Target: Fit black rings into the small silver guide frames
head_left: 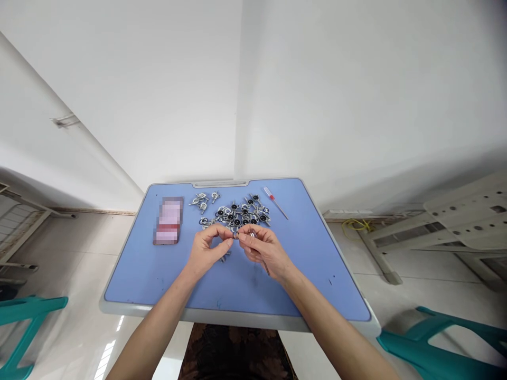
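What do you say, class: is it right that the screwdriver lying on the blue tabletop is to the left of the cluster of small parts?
Not quite: the screwdriver lies to the right of the cluster of small parts, as the head view shows. It does lie on the blue tabletop.

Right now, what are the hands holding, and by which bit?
Left hand and right hand pinch a small ring-like part at its edges; the right also holds a thin tool around its middle.
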A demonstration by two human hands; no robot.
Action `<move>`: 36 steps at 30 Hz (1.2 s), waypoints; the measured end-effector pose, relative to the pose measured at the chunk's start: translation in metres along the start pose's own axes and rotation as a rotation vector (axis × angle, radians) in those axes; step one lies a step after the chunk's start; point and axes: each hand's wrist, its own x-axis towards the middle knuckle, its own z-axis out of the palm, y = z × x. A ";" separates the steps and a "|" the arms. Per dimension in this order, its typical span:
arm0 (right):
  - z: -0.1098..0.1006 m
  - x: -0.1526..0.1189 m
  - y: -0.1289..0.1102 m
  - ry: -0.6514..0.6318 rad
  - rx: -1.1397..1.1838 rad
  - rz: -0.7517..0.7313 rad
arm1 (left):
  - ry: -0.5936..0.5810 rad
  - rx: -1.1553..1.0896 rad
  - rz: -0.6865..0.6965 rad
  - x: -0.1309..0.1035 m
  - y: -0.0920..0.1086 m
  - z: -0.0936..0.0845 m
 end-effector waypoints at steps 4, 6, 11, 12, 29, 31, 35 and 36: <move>0.000 0.000 0.000 0.001 0.008 -0.006 | -0.017 -0.020 0.004 0.000 0.000 0.000; 0.001 0.000 0.000 0.010 0.003 -0.010 | -0.017 -0.014 0.002 0.000 0.000 0.000; 0.003 0.001 0.000 0.061 -0.042 -0.014 | 0.014 0.029 -0.020 0.001 0.001 0.000; 0.003 0.001 0.000 0.075 -0.054 -0.022 | 0.018 0.037 -0.026 0.001 0.001 0.000; -0.010 0.002 -0.001 -0.108 -0.748 -0.183 | 0.007 0.240 -0.124 0.011 -0.002 -0.025; -0.010 0.001 0.000 -0.168 -0.833 -0.177 | -0.049 0.300 -0.133 0.012 -0.005 -0.029; -0.006 0.001 0.003 -0.266 -0.943 -0.184 | -0.117 0.395 -0.153 0.012 -0.008 -0.030; -0.005 0.001 0.004 -0.279 -0.965 -0.193 | -0.115 0.401 -0.154 0.012 -0.008 -0.030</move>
